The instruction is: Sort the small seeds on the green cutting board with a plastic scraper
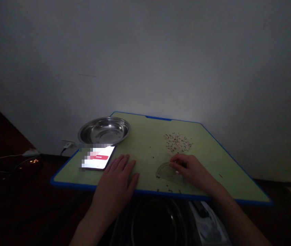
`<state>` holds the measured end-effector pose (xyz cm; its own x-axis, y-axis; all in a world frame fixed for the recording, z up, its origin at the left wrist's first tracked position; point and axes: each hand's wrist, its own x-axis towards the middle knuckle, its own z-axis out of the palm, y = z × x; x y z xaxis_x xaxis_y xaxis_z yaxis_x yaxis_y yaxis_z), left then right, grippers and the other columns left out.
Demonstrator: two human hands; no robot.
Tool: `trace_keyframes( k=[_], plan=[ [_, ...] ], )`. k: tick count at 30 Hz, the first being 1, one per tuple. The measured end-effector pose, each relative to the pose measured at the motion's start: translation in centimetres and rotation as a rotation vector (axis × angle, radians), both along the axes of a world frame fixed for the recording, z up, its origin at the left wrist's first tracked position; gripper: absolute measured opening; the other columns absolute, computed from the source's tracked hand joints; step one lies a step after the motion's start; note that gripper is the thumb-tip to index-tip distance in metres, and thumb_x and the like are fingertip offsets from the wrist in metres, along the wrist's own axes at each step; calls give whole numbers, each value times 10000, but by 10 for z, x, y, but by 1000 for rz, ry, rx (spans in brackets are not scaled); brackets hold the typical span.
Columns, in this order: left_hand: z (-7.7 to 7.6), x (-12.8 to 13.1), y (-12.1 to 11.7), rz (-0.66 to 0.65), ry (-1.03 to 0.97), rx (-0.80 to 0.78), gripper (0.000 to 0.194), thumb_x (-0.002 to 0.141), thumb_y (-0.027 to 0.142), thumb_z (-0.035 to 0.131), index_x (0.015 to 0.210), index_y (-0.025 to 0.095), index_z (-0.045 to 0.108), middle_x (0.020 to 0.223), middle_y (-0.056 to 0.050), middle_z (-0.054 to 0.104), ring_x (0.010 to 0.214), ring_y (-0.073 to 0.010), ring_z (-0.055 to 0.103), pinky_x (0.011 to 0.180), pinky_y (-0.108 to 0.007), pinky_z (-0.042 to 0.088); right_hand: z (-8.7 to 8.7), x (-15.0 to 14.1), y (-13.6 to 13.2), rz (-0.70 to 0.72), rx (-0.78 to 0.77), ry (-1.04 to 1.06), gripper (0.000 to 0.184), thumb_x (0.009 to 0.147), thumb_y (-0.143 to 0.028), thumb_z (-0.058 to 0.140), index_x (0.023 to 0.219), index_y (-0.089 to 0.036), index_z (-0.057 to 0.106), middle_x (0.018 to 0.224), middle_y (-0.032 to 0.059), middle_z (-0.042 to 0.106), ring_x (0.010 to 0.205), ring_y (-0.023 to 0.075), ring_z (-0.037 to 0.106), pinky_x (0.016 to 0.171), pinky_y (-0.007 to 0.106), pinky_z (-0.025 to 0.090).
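My left hand (118, 177) lies palm down on the table, fingers outstretched, beside a lit phone (98, 158). It holds nothing. My right hand (190, 169) is closed in a pinch at the curved edge of a clear protractor (168, 172), which lies nearly flat on the tabletop. The hand covers the protractor's right part. Just beyond the fingers is a loose patch of small dark and pale grains (178, 142). Several dark grains (169, 189) lie near the table's front edge, below the protractor. Their exact kind is too small to tell.
A shallow steel basin (104, 131) stands at the table's left back edge. The pale green table (140, 136) has a blue rim and stands against a grey wall (145, 61). A plug with a cable (67, 146) is at the left. A dark round object (158, 222) sits below the front edge.
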<state>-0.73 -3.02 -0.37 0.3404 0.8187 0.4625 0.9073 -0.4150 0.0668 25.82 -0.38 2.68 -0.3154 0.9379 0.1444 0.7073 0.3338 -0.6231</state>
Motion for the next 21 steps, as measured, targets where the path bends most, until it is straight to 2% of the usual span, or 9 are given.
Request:
trace_keyframes(
  k=[8, 16, 21],
  plan=[
    [-2, -1, 0, 0, -1, 2, 350, 896, 359, 451, 1166, 181, 584, 1280, -141, 598, 1219, -310, 527, 995, -534, 434, 5, 1, 2, 4, -19, 48, 179, 874, -258, 521, 775, -184, 650, 619, -6, 614, 558, 124, 531, 535, 239, 370],
    [-3, -1, -1, -3, 3, 2, 358, 895, 363, 456, 1175, 177, 580, 1291, -145, 589, 1222, -316, 521, 1000, -540, 426, -2, -3, -1, 41, -43, 57, 168, 866, -263, 539, 776, -181, 654, 583, -17, 585, 532, 118, 496, 514, 238, 344],
    [-4, -1, 0, 3, 2, 0, 357, 891, 359, 460, 1172, 175, 584, 1290, -152, 589, 1212, -327, 528, 990, -552, 430, 4, -10, -5, 24, -59, 75, 159, 867, -260, 544, 775, -185, 649, 549, -28, 582, 505, 111, 500, 495, 226, 344]
  ],
)
